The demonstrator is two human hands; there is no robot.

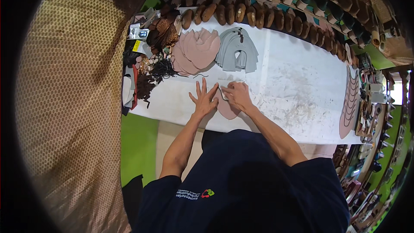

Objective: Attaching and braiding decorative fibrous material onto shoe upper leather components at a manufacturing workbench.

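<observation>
A pink, rounded flat piece [227, 111] lies on the white table near its front edge, partly covered by my hands. My left hand [205, 100] rests at its left side with the fingers spread and holding nothing. On the right, my right hand [237, 96] has its fingers bent together over the piece's upper part; what they grip is hidden. A short dark line shows on the piece between the two hands. Beyond them lie a fanned stack of pink cut pieces [196, 51] and a stack of grey arch-shaped pieces [237, 51].
Dark strips [163, 69] lie heaped at the left, beside a small white-and-yellow package [141, 47]. Brown shoe lasts [252, 16] line the back edge under a loaded shelf. Overlapping pink pieces with dark curved edges [348, 103] lie at the right end. A patterned curtain [77, 103] hangs left.
</observation>
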